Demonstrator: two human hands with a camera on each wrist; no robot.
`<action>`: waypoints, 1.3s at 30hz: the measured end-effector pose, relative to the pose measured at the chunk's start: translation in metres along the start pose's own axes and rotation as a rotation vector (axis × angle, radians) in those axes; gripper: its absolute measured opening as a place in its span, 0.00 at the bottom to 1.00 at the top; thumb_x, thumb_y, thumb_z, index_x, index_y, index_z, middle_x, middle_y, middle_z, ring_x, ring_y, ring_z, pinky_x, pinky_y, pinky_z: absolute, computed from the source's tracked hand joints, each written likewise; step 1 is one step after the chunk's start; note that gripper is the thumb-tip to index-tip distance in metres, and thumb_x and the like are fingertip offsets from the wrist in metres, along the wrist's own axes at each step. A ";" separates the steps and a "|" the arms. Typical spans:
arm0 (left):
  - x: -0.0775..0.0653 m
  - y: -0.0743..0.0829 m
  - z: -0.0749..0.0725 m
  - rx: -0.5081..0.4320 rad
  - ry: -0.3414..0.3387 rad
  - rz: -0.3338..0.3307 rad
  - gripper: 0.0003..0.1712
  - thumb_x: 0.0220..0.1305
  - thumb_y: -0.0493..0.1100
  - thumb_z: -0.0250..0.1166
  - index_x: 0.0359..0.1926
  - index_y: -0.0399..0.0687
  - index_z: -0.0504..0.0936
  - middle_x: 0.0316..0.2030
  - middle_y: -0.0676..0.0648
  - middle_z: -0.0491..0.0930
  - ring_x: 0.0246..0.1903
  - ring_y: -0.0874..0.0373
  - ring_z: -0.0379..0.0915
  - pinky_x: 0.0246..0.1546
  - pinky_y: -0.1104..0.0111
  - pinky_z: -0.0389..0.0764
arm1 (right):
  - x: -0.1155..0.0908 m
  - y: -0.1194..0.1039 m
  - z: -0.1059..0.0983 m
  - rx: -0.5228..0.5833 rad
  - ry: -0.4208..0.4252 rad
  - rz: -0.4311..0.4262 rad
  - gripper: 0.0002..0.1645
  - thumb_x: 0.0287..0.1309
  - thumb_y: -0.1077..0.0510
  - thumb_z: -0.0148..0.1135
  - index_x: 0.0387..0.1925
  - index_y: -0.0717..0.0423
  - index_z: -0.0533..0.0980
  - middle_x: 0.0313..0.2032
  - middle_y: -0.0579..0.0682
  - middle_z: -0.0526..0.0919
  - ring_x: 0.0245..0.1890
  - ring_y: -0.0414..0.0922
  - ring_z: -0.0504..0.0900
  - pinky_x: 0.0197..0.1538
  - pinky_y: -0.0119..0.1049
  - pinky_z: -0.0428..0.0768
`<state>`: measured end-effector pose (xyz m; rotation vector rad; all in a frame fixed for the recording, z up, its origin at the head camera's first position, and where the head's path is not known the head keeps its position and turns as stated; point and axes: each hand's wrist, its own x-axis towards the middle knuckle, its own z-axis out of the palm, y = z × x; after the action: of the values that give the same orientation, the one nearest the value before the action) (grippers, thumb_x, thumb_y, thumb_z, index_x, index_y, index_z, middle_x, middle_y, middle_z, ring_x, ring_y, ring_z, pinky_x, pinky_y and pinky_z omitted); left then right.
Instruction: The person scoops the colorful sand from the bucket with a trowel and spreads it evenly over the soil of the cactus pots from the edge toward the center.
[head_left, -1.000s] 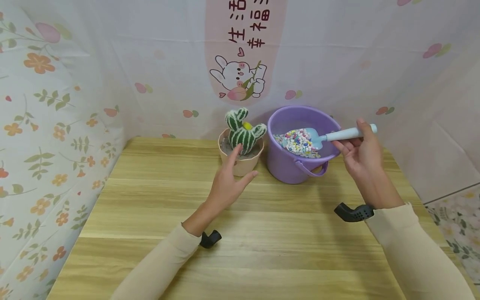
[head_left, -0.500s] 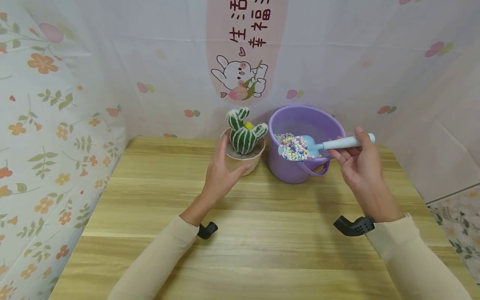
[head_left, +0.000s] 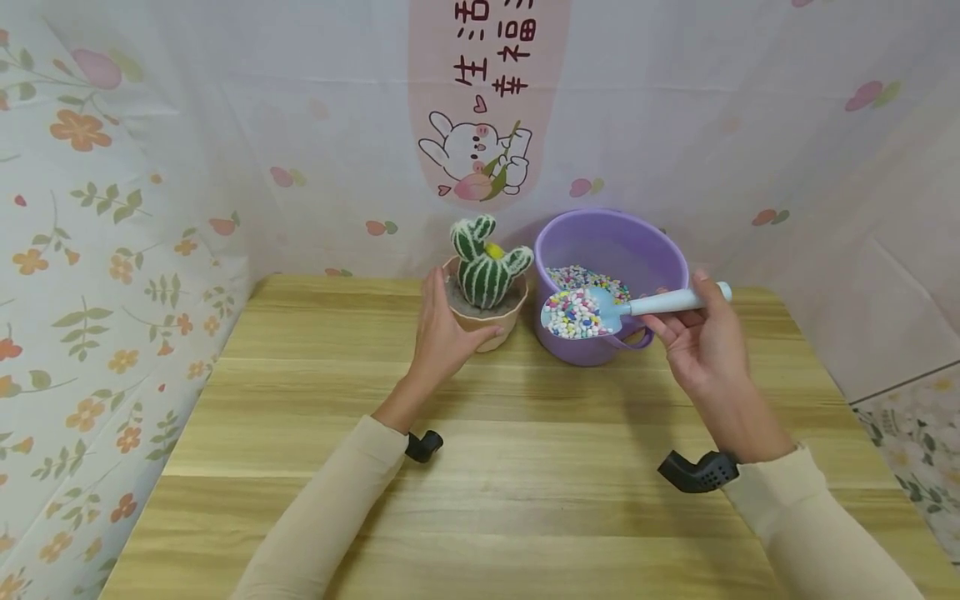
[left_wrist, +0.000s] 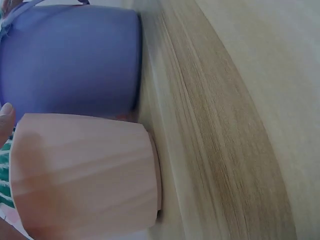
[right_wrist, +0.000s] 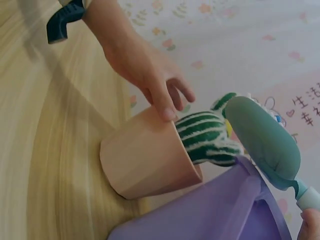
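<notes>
My right hand grips the pale handle of a light blue hand trowel. Its blade, heaped with colourful pebbles, is over the near rim of a purple bucket. More pebbles lie inside the bucket. To the left stands a pinkish-beige flowerpot with a green-and-white fuzzy cactus set in grey filling. My left hand holds the pot at its upper left, thumb across the front near the rim. In the right wrist view, the trowel's underside shows near the cactus.
The pot and bucket stand side by side at the back of a wooden table. Behind them hangs a white printed cloth, with a flowered cloth on the left. A black wrist mount sits on the right wrist.
The loaded trowel has come out of the bucket's inside, moving left and toward me over the near rim. My left hand has closed in around the flowerpot from in front of the cactus.
</notes>
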<state>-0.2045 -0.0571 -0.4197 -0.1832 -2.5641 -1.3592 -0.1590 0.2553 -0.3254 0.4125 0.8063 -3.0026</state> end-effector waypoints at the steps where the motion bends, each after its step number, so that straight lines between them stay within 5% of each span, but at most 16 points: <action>1: 0.001 0.000 0.001 -0.001 -0.005 -0.015 0.75 0.43 0.63 0.78 0.77 0.45 0.37 0.77 0.42 0.39 0.75 0.48 0.36 0.71 0.48 0.51 | -0.001 0.001 0.000 -0.003 0.001 0.005 0.18 0.64 0.59 0.62 0.52 0.53 0.67 0.39 0.60 0.79 0.40 0.56 0.85 0.42 0.55 0.82; 15: 0.009 -0.016 0.009 -0.051 0.017 -0.063 0.79 0.36 0.63 0.81 0.77 0.47 0.36 0.76 0.42 0.42 0.73 0.46 0.45 0.69 0.49 0.58 | -0.011 0.014 -0.004 -0.021 0.017 0.027 0.22 0.64 0.58 0.63 0.56 0.51 0.66 0.40 0.60 0.77 0.40 0.56 0.85 0.43 0.53 0.82; 27: 0.011 -0.018 0.010 -0.091 0.000 -0.095 0.76 0.38 0.60 0.81 0.77 0.49 0.38 0.75 0.42 0.46 0.72 0.44 0.48 0.66 0.45 0.60 | -0.018 0.028 -0.015 -0.013 -0.020 0.045 0.15 0.67 0.59 0.58 0.53 0.56 0.70 0.39 0.63 0.82 0.44 0.57 0.85 0.43 0.53 0.82; 39: 0.010 -0.016 0.009 -0.079 0.003 -0.105 0.75 0.38 0.61 0.81 0.77 0.50 0.41 0.75 0.42 0.49 0.71 0.43 0.51 0.66 0.45 0.60 | -0.021 0.041 -0.024 -0.057 0.011 0.047 0.09 0.67 0.58 0.58 0.45 0.57 0.70 0.31 0.60 0.83 0.34 0.53 0.86 0.43 0.50 0.83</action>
<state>-0.2194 -0.0590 -0.4347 -0.0613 -2.5516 -1.4984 -0.1298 0.2305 -0.3607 0.4408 0.8685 -2.9290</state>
